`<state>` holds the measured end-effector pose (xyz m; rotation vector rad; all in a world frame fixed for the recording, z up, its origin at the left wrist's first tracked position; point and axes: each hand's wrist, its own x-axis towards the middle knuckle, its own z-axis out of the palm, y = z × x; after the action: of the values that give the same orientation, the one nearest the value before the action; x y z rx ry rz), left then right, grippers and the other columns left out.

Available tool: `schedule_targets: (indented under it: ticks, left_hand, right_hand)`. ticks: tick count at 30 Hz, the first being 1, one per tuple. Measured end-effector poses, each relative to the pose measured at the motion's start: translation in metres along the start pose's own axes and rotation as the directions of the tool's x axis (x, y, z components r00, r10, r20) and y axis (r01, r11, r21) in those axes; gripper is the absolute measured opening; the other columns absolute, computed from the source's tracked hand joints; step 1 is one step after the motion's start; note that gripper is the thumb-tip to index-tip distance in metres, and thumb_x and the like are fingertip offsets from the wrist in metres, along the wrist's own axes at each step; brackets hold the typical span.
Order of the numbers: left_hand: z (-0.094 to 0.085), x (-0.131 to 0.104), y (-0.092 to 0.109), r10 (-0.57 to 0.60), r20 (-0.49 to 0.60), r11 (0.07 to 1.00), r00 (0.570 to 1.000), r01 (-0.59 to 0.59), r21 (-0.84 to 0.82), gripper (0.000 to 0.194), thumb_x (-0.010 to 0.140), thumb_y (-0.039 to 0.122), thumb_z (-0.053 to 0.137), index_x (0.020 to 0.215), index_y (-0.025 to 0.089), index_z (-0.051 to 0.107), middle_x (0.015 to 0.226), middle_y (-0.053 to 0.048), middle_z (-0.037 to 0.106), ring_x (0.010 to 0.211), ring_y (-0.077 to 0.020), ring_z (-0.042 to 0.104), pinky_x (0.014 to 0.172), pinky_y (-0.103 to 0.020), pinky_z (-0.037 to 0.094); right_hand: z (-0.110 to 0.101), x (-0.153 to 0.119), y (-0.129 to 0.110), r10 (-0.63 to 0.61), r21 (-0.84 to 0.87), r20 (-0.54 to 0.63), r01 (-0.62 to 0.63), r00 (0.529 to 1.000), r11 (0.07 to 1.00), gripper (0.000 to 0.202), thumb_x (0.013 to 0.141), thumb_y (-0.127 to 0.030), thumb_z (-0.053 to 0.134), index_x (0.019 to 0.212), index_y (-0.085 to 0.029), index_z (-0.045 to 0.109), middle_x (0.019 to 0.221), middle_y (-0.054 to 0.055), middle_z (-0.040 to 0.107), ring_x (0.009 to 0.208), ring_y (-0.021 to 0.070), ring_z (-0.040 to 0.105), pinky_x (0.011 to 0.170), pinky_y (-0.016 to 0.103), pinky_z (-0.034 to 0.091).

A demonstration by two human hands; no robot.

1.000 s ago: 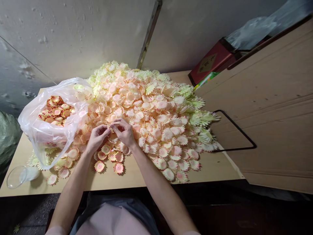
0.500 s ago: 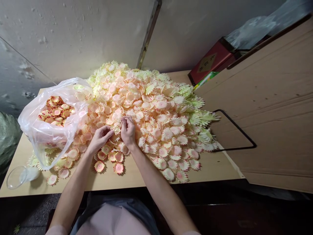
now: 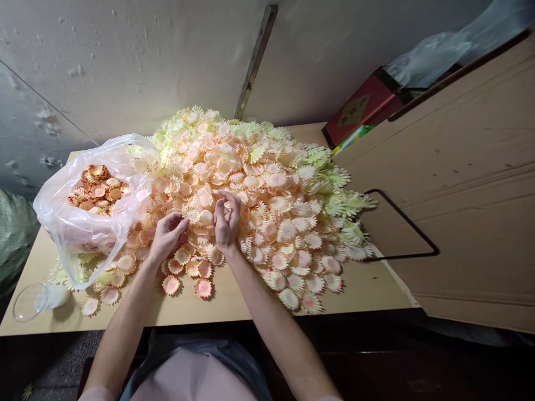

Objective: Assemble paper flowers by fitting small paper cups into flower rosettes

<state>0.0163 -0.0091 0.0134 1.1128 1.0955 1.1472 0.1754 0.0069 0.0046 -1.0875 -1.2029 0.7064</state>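
Note:
A wide heap of pale pink and cream paper-like flowers (image 3: 276, 179) covers the middle of the table. Over its front left part, my left hand (image 3: 168, 233) pinches a small cream flower (image 3: 191, 215) between thumb and fingertips. My right hand (image 3: 227, 220) is a short way to the right, its fingers curled above the heap; whether anything small is in them cannot be made out. Several red-edged flowers (image 3: 203, 288) lie on the table in front of the hands. Left of the heap, an open clear plastic bag (image 3: 90, 228) holds darker, red-edged flowers (image 3: 98, 191).
A clear glass (image 3: 31, 302) lies at the table's (image 3: 234, 306) front left corner. On the right stand a large cardboard sheet (image 3: 460, 223) with a black wire handle (image 3: 407, 220) and a red box (image 3: 359, 108) against the wall. A green sack (image 3: 14, 236) is at far left.
My hands have moved apart, the right one to the right with its fingers looser, the left one slightly left. The cream flower now shows at the left fingertips.

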Motion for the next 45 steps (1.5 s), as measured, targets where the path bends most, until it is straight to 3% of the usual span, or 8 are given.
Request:
schedule_targets:
  ticks: [3, 8, 10, 15, 19, 33, 39, 45]
  left_hand:
    - [0.0, 0.0, 0.0, 0.004, 0.002, 1.0, 1.0, -0.004, 0.008, 0.034, 0.072, 0.043, 0.076, 0.087, 0.016, 0.062, 0.074, 0.001, 0.057, 0.063, -0.008, 0.051, 0.058, -0.019, 0.043]
    - [0.001, -0.003, 0.005, 0.059, 0.063, 0.998, 0.996, -0.059, 0.003, 0.032, 0.077, 0.042, 0.073, 0.094, 0.017, 0.062, 0.081, 0.0, 0.058, 0.068, -0.0085, 0.053, 0.062, -0.018, 0.044]
    - [0.002, -0.003, 0.006, 0.086, 0.031, 0.996, 0.996, -0.085, -0.019, 0.037, 0.076, 0.041, 0.074, 0.102, 0.019, 0.06, 0.083, 0.0, 0.058, 0.069, -0.0084, 0.054, 0.063, -0.018, 0.045]
    - [0.003, -0.002, 0.007, 0.084, -0.014, 0.996, 0.996, -0.085, -0.031, 0.038, 0.077, 0.041, 0.073, 0.104, 0.02, 0.059, 0.083, 0.001, 0.057, 0.065, -0.0068, 0.052, 0.064, -0.019, 0.045]
    - [0.002, -0.001, 0.007, 0.085, 0.004, 0.996, 0.996, -0.085, -0.035, 0.034, 0.078, 0.041, 0.072, 0.102, 0.019, 0.06, 0.084, 0.001, 0.056, 0.066, -0.0069, 0.052, 0.064, -0.019, 0.044]
    - [0.002, -0.002, 0.007, 0.107, -0.005, 0.994, 0.994, -0.107, -0.016, 0.035, 0.076, 0.04, 0.074, 0.101, 0.02, 0.059, 0.085, 0.0, 0.058, 0.069, -0.0078, 0.053, 0.065, -0.019, 0.044]
    - [0.001, -0.001, 0.006, 0.145, 0.061, 0.984, 0.988, -0.15, 0.096, 0.026, 0.077, 0.037, 0.073, 0.093, 0.016, 0.068, 0.093, -0.005, 0.063, 0.082, -0.0127, 0.059, 0.076, -0.023, 0.046]
    - [-0.004, 0.0, 0.004, 0.183, 0.073, 0.962, 0.98, -0.194, 0.19, 0.024, 0.077, 0.037, 0.073, 0.087, 0.015, 0.073, 0.092, -0.007, 0.063, 0.081, -0.0152, 0.059, 0.072, -0.024, 0.045]
  right_hand:
    - [0.001, -0.004, -0.002, 0.116, 0.127, 0.056, -0.122, 0.992, 0.984, 0.038, 0.084, -0.049, 0.062, 0.106, -0.017, 0.065, 0.079, 0.004, 0.063, 0.048, 0.0085, 0.046, 0.043, 0.024, 0.035]
    - [0.007, -0.008, -0.001, 0.191, 0.222, 0.35, -0.279, 0.917, 0.934, 0.038, 0.073, -0.045, 0.074, 0.1, -0.019, 0.072, 0.082, 0.004, 0.07, 0.041, 0.0072, 0.048, 0.038, 0.024, 0.037]
    - [0.007, -0.006, 0.001, 0.194, 0.265, 0.336, -0.29, 0.922, 0.92, 0.032, 0.073, -0.046, 0.074, 0.091, -0.019, 0.074, 0.087, 0.005, 0.072, 0.041, 0.0084, 0.052, 0.038, 0.025, 0.04]
    - [0.005, -0.003, 0.006, 0.243, 0.263, 0.295, -0.323, 0.924, 0.909, 0.032, 0.075, -0.044, 0.073, 0.094, -0.019, 0.074, 0.055, -0.002, 0.061, 0.035, 0.0084, 0.044, 0.035, 0.024, 0.034]
    - [0.005, -0.003, 0.003, 0.232, 0.235, 0.314, -0.312, 0.921, 0.921, 0.03, 0.075, -0.047, 0.072, 0.076, -0.017, 0.071, 0.046, -0.003, 0.053, 0.036, 0.0093, 0.044, 0.037, 0.024, 0.034]
    - [0.004, -0.005, 0.005, 0.216, 0.168, 0.349, -0.288, 0.912, 0.943, 0.039, 0.074, -0.054, 0.071, 0.064, -0.018, 0.059, 0.047, -0.004, 0.048, 0.037, 0.0081, 0.04, 0.037, 0.023, 0.029]
    - [0.005, -0.005, 0.011, 0.168, 0.172, 0.365, -0.244, 0.916, 0.954, 0.037, 0.073, -0.05, 0.073, 0.065, -0.016, 0.06, 0.055, -0.003, 0.049, 0.049, 0.0086, 0.041, 0.046, 0.023, 0.032]
    - [0.004, -0.004, 0.004, 0.156, 0.145, 0.391, -0.228, 0.907, 0.963, 0.044, 0.072, -0.054, 0.073, 0.059, -0.017, 0.053, 0.055, -0.005, 0.041, 0.05, 0.0078, 0.033, 0.047, 0.024, 0.026]
